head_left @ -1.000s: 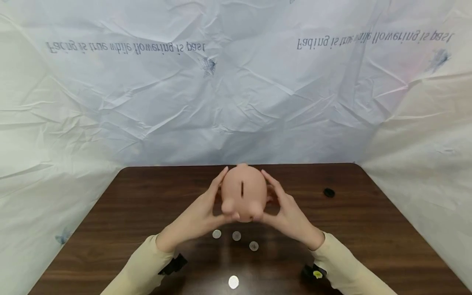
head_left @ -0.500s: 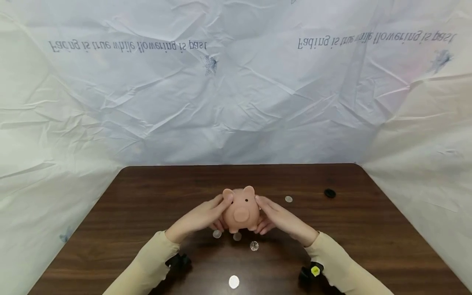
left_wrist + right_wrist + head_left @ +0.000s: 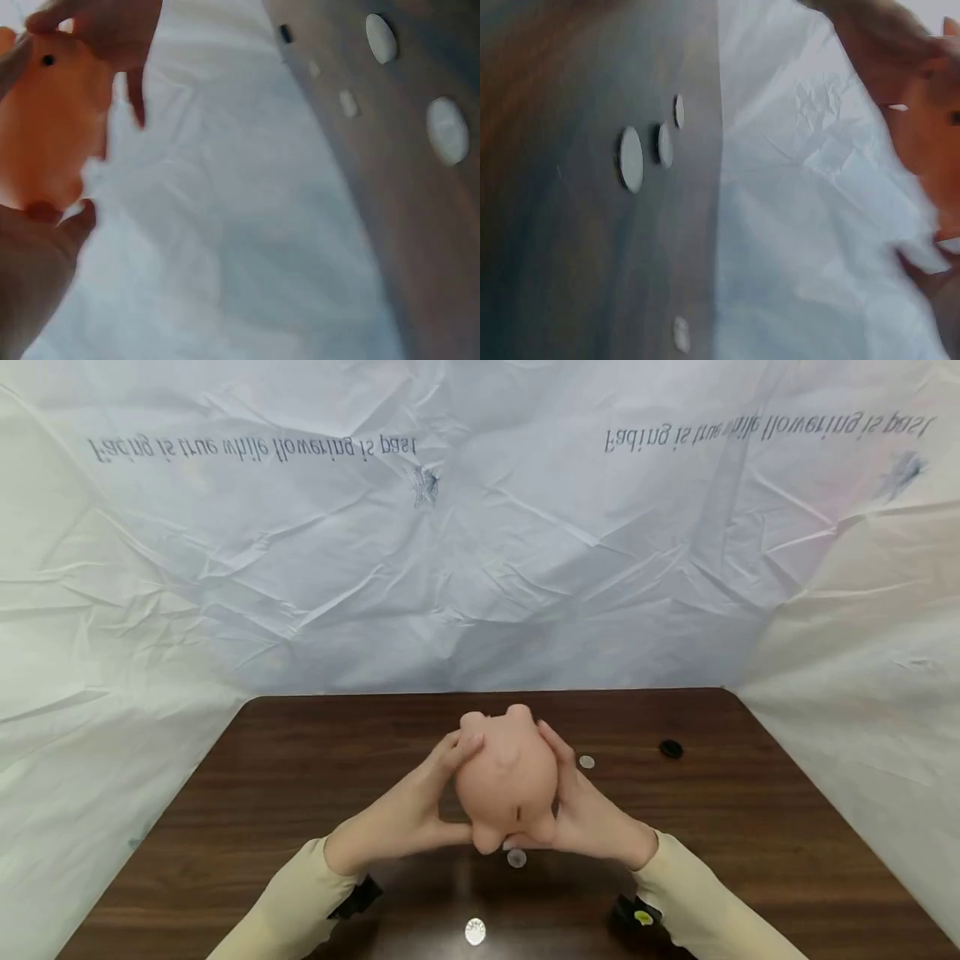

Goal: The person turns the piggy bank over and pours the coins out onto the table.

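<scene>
A pink piggy bank point(image 3: 507, 772) is held up over the table between both hands, tipped so its round rear faces up. Its feet point toward the far side; its ears and dark coin slot lie on the near side. My left hand point(image 3: 416, 802) grips its left side, with fingers high and thumb low near an ear. On the other side, my right hand point(image 3: 592, 806) holds it with the fingers along the flank and the thumb underneath. Just below it lies a silver coin point(image 3: 517, 858). The left wrist view shows a black eye on the piggy bank point(image 3: 56, 112).
Another coin point(image 3: 475, 932) lies near the front edge, and one more coin point(image 3: 587, 762) is right of the hands. A small black round piece point(image 3: 671, 749) sits farther right on the brown wooden table point(image 3: 315, 752). A wrinkled white sheet point(image 3: 480, 568) hangs behind.
The piggy bank first turned its face toward me, then tipped over so its rear shows. A coin appeared on the table at right. Two coins near the front are now covered from view.
</scene>
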`<state>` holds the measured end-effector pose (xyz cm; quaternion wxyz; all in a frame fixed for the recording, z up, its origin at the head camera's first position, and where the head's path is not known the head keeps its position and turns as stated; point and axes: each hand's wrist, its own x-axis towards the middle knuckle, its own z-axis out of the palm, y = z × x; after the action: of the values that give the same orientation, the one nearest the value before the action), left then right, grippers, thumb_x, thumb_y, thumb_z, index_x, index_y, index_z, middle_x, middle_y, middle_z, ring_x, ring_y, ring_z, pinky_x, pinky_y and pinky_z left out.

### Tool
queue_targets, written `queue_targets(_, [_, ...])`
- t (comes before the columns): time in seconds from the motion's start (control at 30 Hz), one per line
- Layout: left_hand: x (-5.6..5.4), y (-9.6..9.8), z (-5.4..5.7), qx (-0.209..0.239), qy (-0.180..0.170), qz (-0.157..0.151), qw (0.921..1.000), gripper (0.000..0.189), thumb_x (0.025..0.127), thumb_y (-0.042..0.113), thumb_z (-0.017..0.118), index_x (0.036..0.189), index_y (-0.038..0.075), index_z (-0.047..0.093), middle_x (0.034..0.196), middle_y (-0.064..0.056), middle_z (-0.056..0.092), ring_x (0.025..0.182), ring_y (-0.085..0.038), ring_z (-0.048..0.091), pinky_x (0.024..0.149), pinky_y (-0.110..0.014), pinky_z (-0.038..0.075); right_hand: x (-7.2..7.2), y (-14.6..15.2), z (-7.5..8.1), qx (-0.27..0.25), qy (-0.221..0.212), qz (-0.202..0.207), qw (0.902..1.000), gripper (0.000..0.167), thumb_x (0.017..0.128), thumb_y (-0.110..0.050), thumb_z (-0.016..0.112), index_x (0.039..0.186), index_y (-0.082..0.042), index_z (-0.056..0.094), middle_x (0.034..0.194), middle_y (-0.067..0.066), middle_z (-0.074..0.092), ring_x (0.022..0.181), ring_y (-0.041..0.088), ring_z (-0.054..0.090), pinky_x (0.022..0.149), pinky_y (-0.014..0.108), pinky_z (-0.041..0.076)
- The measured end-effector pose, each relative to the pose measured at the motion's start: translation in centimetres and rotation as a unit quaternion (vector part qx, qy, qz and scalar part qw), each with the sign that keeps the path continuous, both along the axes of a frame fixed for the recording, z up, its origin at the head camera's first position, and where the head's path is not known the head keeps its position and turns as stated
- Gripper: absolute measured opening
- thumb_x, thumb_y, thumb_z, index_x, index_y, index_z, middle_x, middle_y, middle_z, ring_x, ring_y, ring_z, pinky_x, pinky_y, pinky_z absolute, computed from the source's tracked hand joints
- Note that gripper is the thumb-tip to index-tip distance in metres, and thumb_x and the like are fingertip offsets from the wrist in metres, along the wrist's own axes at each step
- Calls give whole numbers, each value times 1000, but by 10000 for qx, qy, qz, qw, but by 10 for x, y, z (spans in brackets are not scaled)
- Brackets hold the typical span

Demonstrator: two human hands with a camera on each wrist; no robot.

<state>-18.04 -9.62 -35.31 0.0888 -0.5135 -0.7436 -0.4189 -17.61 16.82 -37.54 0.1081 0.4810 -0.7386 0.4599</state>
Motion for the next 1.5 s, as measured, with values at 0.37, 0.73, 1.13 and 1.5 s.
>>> queue_targets(0.37, [-24, -3, -39, -915, -4618, 1015, 8764, 80, 100, 63, 50, 159, 17, 23, 101, -13, 70, 86, -26, 71, 79, -43, 59, -10, -2, -22, 1234, -4036, -1094, 9000, 68, 108, -53, 34, 161, -14, 15, 86, 14, 69, 79, 32, 68, 76, 44, 58])
queue_targets(0.73, [-3, -10, -1, -293, -1842, 1063, 9767, 89, 98, 33, 68, 163, 34, 8, 139, -1, 60, 109, -14, 67, 90, -36, 55, 6, -4, 1, 182, -1266, -1430, 9814, 93, 97, -40, 68, 163, -24, 5, 141, 17, 54, 113, 22, 63, 87, 33, 55])
queue_targets(1.13, [-2, -11, 12, 66, -543, 748, 9957, 80, 94, 22, 76, 159, 24, 29, 138, -4, 60, 119, -20, 63, 96, -38, 53, -4, 2, 8, -109, -57, -897, 9959, 83, 99, -34, 67, 162, -18, 16, 147, 11, 49, 123, 16, 58, 96, 30, 50])
queue_targets(1.5, [-29, -11, -22, -1066, -4296, 1130, 8895, 71, 104, 58, 44, 157, 12, 32, 95, -15, 72, 85, -28, 72, 75, -45, 60, -17, -5, -16, 1120, -3936, -1257, 9038, 65, 108, -57, 27, 155, -13, 35, 95, 13, 72, 84, 30, 70, 78, 46, 59])
